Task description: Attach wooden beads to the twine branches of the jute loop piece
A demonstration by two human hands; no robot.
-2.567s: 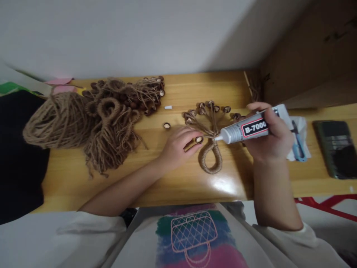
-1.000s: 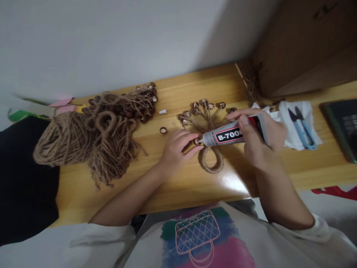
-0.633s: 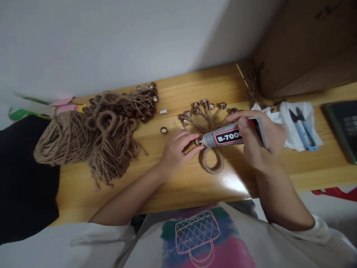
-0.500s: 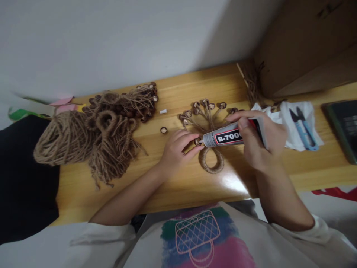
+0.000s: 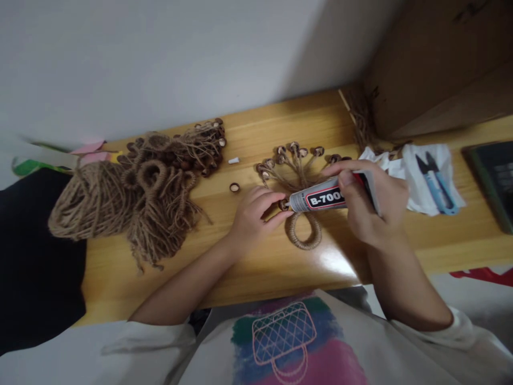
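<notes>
My left hand pinches a small brown cap between thumb and forefinger. In my right hand is a grey glue tube marked B-7000, its nozzle pointing left with the tip at the cap. Under and beside the tube lies a twine piece with a wrapped ring at its lower end. From its top, several cords fan out, each ending in a brown cap. A loose cap lies left of my left hand, and a small white tube cap sits above it.
Bundled twine with many brown caps covers the table's left part, beside black cloth. Blue snips lie on white tissue at the right. A cardboard box and a dark tablet-like object are farther right.
The glue tube and my right hand have shifted very slightly left. My left hand keeps its pinch on the cap.
</notes>
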